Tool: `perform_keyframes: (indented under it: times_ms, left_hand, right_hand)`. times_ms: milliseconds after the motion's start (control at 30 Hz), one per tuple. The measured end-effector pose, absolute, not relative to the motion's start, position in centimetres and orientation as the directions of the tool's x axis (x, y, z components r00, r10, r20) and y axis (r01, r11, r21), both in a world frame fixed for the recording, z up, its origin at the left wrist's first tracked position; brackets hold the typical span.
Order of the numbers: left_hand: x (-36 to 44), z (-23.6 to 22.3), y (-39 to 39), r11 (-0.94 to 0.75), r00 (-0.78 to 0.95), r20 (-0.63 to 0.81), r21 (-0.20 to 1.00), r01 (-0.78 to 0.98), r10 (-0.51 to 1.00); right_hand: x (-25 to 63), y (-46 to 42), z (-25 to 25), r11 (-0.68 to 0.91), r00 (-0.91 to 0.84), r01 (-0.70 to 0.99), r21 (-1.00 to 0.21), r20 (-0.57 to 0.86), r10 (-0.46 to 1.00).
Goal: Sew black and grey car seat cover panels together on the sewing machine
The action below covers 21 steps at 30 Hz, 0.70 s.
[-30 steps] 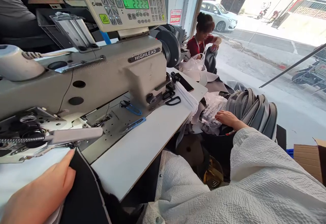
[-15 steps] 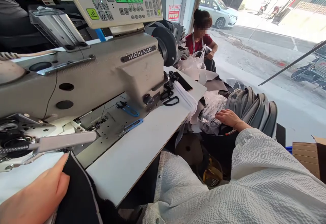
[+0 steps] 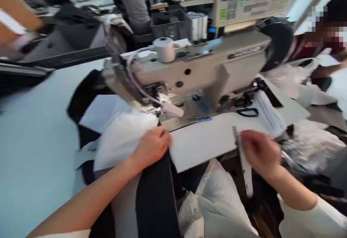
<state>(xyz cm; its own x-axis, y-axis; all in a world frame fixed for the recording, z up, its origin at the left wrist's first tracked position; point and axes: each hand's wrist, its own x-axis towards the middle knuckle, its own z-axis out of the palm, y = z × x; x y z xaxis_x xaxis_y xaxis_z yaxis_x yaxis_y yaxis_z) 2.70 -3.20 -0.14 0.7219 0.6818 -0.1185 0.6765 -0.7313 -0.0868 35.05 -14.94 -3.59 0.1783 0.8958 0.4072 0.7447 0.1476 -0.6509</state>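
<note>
My left hand (image 3: 153, 145) presses, fingers curled, on the edge of black fabric (image 3: 155, 191) just in front of the sewing machine's (image 3: 200, 72) needle area. The fabric hangs down over the table edge towards my lap, and white padding-like material (image 3: 121, 137) lies left of the hand. My right hand (image 3: 261, 153), smeared by motion, is raised at the table's front edge. Its fingers are closed on a narrow white strip (image 3: 246, 174) that slants downward; the exact kind of strip is unclear.
Blue thread snips (image 3: 203, 119) and black-handled scissors (image 3: 247, 112) lie on the table right of the needle. A thread cone (image 3: 164, 49) stands behind the machine. Crumpled clear plastic (image 3: 311, 144) is at the right. Another person (image 3: 325, 35) sits at the far right.
My view has swung left. My right hand has come from the plastic and grey pieces at the right to the table edge, now with the white strip. My left hand stays on the black fabric.
</note>
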Motion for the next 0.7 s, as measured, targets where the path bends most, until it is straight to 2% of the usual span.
perform_keyframes:
  times_ms: [33, 67, 133, 200, 400, 500, 567, 633, 700]
  left_hand:
    - [2.6, -0.1, -4.2, -0.802, 0.793, -0.138, -0.026, 0.596, 0.594]
    - [2.3, -0.2, -5.1, -0.861, 0.853, -0.159, 0.03, 0.508, 0.497]
    - [1.6, -0.3, -6.8, -0.918, 0.917, -0.183, 0.117, 0.379, 0.355]
    - [1.0, -0.4, -7.8, -0.927, 0.933, -0.181, 0.163, 0.339, 0.309]
    - [1.2, -1.8, -7.3, -0.931, 0.962, -0.112, 0.243, 0.271, 0.25]
    - [1.6, -2.0, -7.0, -0.931, 0.967, -0.077, 0.259, 0.256, 0.244]
    - [1.3, -1.2, -6.8, -0.931, 0.968, -0.003, 0.276, 0.24, 0.249]
    - [0.2, 0.2, -6.5, -0.91, 0.953, 0.125, 0.351, 0.219, 0.278]
    - [-1.4, 1.7, -6.2, -0.846, 0.889, 0.259, 0.487, 0.218, 0.378]
  right_hand:
    - [31.5, -12.9, -3.8, 0.305, -0.05, 0.703, -0.643, 0.383, 0.922]
    - [28.3, -10.8, -4.2, 0.381, -0.166, 0.653, -0.654, 0.367, 0.915]
    - [23.1, -6.6, -4.8, 0.479, -0.309, 0.648, -0.593, 0.369, 0.876]
    - [20.0, -3.1, -5.6, 0.526, -0.414, 0.699, -0.483, 0.327, 0.85]
    - [19.2, -0.2, -7.0, 0.552, -0.483, 0.791, -0.265, 0.285, 0.828]
    - [20.1, -1.1, -6.8, 0.627, -0.578, 0.731, -0.267, 0.246, 0.778]
    - [20.6, -1.6, -6.5, 0.668, -0.621, 0.69, -0.278, 0.247, 0.744]
    - [20.8, -2.0, -6.3, 0.707, -0.658, 0.65, -0.279, 0.258, 0.707]
    - [20.7, -2.3, -6.2, 0.75, -0.702, 0.601, -0.276, 0.266, 0.66]
